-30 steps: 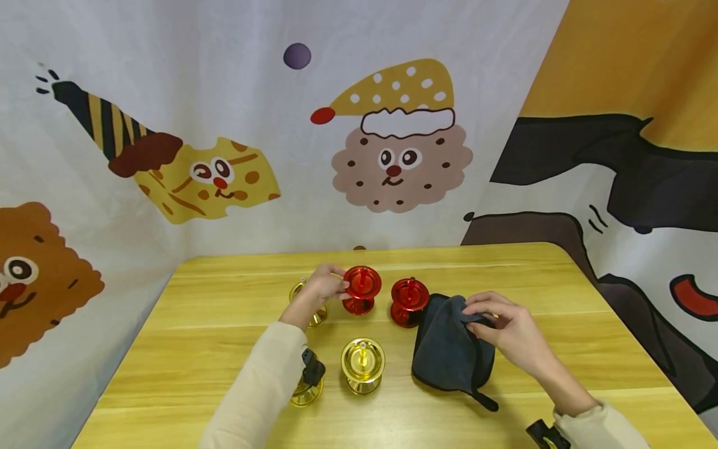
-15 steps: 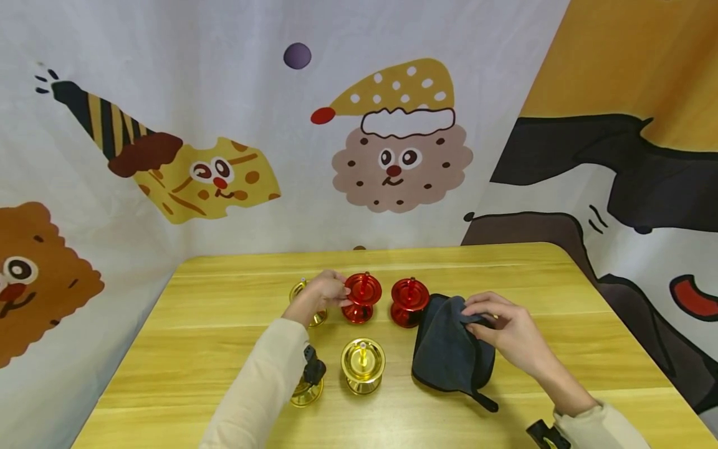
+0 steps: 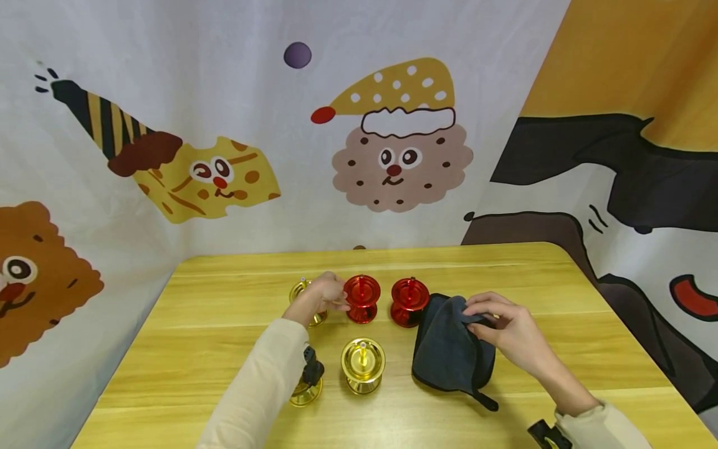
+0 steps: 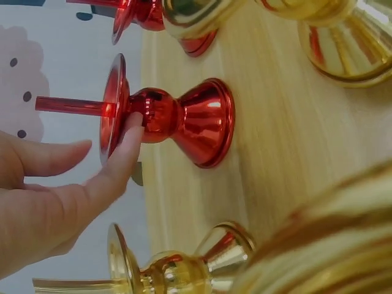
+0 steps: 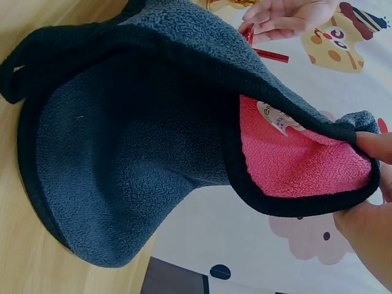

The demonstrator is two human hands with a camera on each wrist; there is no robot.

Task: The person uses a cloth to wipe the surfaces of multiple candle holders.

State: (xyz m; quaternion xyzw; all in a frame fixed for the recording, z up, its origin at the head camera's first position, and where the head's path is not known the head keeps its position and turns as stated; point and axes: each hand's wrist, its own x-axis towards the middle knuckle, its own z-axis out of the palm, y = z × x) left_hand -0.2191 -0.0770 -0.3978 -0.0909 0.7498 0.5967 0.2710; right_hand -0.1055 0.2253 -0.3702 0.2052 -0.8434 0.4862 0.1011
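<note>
My left hand (image 3: 328,291) is beside a red candle holder (image 3: 361,299) standing upright on the table. In the left wrist view one finger touches it beneath the dish (image 4: 116,119), and the thumb stands apart from the rim. My right hand (image 3: 513,327) pinches a raised corner of a dark blue cloth (image 3: 445,349) with black edging. The rest of the cloth lies on the table. A pink face (image 5: 288,162) with a white label shows under the lifted part in the right wrist view.
Another red candle holder (image 3: 409,302) stands between the first and the cloth. A gold candle holder (image 3: 363,365) stands nearer the front. Two more gold ones, at the back left (image 3: 318,317) and front left (image 3: 305,394), are partly hidden by the left arm. A printed curtain (image 3: 241,81) hangs behind the wooden table (image 3: 185,324).
The red candle holder by my left hand has come slightly nearer the table's front. My left hand moved with it, and its thumb now stands off the dish. The right hand stays on the cloth.
</note>
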